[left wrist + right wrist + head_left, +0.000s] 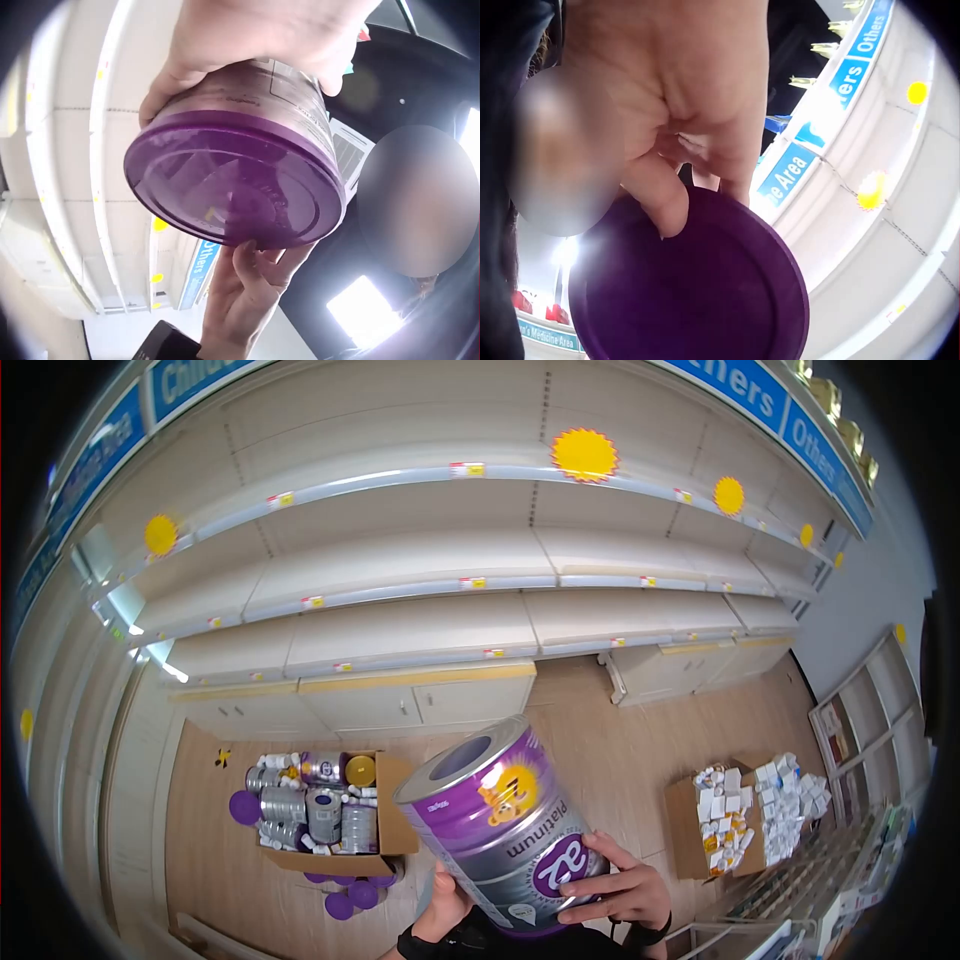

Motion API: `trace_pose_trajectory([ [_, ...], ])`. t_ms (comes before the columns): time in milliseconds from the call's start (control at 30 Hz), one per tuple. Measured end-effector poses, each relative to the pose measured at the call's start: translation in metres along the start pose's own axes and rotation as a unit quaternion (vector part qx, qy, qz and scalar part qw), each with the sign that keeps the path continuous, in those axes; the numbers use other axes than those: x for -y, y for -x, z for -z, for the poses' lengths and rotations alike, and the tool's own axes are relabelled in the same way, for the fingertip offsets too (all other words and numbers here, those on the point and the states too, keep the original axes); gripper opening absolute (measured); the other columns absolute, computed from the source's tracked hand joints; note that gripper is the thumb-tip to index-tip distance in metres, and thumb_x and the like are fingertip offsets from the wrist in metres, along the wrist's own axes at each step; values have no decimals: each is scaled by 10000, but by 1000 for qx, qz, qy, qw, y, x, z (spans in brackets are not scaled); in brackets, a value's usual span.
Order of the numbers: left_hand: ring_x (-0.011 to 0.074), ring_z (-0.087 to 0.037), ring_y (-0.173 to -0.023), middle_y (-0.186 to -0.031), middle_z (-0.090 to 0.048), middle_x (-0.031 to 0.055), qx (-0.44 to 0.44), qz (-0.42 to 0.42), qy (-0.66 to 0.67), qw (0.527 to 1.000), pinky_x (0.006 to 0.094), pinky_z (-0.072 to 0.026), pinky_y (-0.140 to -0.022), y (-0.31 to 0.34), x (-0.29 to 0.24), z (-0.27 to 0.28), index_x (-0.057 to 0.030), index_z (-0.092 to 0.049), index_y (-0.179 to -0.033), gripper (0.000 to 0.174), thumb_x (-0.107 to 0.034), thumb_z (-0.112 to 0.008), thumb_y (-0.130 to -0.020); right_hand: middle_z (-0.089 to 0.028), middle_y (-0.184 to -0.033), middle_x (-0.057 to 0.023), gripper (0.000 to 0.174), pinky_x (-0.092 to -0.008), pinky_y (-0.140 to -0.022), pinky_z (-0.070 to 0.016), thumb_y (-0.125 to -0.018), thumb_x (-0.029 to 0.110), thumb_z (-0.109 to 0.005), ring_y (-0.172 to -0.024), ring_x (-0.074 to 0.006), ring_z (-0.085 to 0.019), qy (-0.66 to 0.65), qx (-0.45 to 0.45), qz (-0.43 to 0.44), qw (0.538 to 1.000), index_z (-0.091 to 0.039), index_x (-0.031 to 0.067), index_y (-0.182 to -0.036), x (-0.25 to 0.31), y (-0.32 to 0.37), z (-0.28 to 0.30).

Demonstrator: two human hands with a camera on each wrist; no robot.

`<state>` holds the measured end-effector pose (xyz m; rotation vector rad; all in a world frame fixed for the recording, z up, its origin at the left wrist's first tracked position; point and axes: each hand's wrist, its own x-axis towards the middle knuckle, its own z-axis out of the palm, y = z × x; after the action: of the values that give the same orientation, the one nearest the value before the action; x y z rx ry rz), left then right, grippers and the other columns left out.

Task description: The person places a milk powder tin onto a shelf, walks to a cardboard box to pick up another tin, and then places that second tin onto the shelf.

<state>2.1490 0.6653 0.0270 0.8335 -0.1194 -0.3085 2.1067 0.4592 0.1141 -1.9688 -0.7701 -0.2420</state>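
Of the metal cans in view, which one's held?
The purple-and-silver cylindrical metal can marked "a2 Platinum", gripped by the left hand and right hand; other cans sit in the brown cardboard box at left.

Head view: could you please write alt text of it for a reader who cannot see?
A person's left hand and right hand hold a tilted purple-and-silver cylindrical can before long white shelves. On the light-brown floor, an open brown cardboard box of silver metal cans stands left, and small white packages are piled in brown cardboard right.
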Motion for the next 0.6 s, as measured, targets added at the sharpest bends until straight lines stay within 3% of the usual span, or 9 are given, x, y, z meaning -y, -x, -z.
trace_pose_trajectory([
  [100,216,-433,-1107,-1233,-405,106,7,34,1,999,373,-372,-920,-28,24,0,-23,-267,-1275,922,-663,-532,-667,-617,-1016,-13,294,-442,-975,-294,-615,80,-538,-1203,-294,-361,5,-27,-62,998,-696,130,-859,-16,6,12],
  [133,221,-451,-1087,-1227,-414,105,10,47,12,999,380,-393,-906,-40,29,-1,-27,-304,-1257,888,-660,-526,-674,-534,-1162,-14,436,-446,-988,-254,-671,-18,-598,-1197,-257,-370,29,-51,-25,998,-591,138,-1078,-35,11,12],
  [167,221,-451,-1087,-1227,-414,105,18,58,12,998,380,-393,-906,-51,32,-3,-27,-304,-1257,888,-660,-526,-674,-534,-1162,-14,436,-446,-988,-254,-671,-18,-598,-1197,-257,-370,34,-60,-33,997,-591,138,-1078,-39,9,14],
  [233,234,-456,-1082,-1218,-426,109,-5,41,29,999,391,-393,-906,-79,37,-11,-29,-331,-1243,853,-659,-502,-693,-478,-1219,-87,524,-422,-994,-253,-681,19,-648,-1204,-270,-359,-55,-197,-246,948,-486,74,-1176,-49,-5,21],
  [267,244,-451,-1086,-1214,-432,113,-16,26,38,999,395,-389,-911,-94,44,-13,-35,-334,-1244,835,-660,-476,-710,-360,-1292,-173,845,-402,-1011,-227,-626,135,-750,-1227,-298,-312,-46,-143,-254,955,-254,42,-1304,-75,0,32],
  [400,266,-451,-1089,-1211,-420,130,-20,3,-9,1000,401,-391,-912,-167,65,-20,-39,-299,-1259,888,-720,-393,-698,-73,-1377,-208,1223,-392,-1043,-104,-565,231,-808,-1288,-291,-114,-158,-67,-269,948,141,74,-1320,-149,-14,54],
  [467,269,-476,-1058,-1208,-420,133,56,-43,-38,997,414,-417,-876,-219,82,-16,-95,-189,-1321,825,-670,-365,-756,-36,-1388,-179,1255,-366,-1040,-78,-577,286,-798,-1290,-244,-73,-270,-24,-252,929,200,68,-1305,-200,-11,55],
  [500,265,-475,-1056,-1206,-421,131,75,-30,-38,996,409,-416,-875,-245,86,-22,-93,-194,-1318,813,-657,-369,-759,-268,-1345,-117,1072,-335,-1019,-174,-540,439,-780,-1239,-228,-226,-355,-94,-286,885,-191,-9,-1316,-213,-11,54],
  [600,252,-471,-1051,-1198,-423,124,131,22,-47,990,397,-411,-871,-308,99,-40,-86,-207,-1311,779,-617,-382,-769,-310,-1319,-111,1015,-334,-1003,-208,-610,540,-685,-1208,-215,-275,-444,-125,-278,843,-199,-12,-1310,-242,-28,85],
])
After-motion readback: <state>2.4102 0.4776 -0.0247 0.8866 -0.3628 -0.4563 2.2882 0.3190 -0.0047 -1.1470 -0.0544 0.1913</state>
